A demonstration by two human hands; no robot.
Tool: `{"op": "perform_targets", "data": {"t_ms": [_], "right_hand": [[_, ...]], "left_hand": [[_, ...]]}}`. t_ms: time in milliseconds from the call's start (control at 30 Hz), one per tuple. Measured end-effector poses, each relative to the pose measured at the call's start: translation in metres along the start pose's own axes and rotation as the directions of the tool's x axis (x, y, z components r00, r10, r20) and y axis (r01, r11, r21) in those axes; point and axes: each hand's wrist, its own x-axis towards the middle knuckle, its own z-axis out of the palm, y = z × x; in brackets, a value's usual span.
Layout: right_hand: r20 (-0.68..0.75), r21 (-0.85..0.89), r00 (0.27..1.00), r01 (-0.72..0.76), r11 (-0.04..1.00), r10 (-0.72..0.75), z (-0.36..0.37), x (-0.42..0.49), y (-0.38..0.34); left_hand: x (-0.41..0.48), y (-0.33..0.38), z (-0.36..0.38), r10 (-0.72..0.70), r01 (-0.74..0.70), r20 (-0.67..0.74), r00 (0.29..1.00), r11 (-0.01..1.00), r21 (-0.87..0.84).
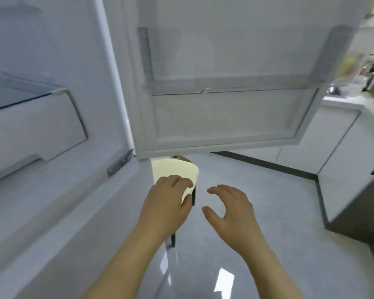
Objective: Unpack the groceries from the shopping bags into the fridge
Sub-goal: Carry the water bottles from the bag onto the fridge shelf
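Both hands are empty: the left hand (166, 203) is loosely curled and the right hand (231, 210) is spread and relaxed. No bags or groceries are in view. Just beyond the left hand, a cream stool (177, 169) stands under the open fridge door (225, 121). A forward reach could knock it. Up and left of the hands is the fridge (30, 126), and above them its bare door shelf (235, 83). Far right is a cluttered surface (343, 100).

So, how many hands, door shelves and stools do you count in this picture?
hands: 2, the left hand and the right hand
door shelf: 1
stool: 1
total: 4
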Motion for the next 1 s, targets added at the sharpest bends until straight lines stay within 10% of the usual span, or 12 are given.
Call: {"op": "perform_targets", "data": {"t_ms": [500,1000], "right_hand": [[-0.259,-0.053,0.776,-0.606,0.794,0.575,-0.183,-0.157,0.242],[-0.539,0.196,0.170,-0.927,0.319,0.825,-0.313,-0.338,0.370]], "left_hand": [[0.058,0.300,0.199,0.514,-0.461,0.335,0.790,0.858,-0.228],[0.014,0.595,0.330,0.914,-0.780,0.346,0.210,0.370,-0.504]]}}
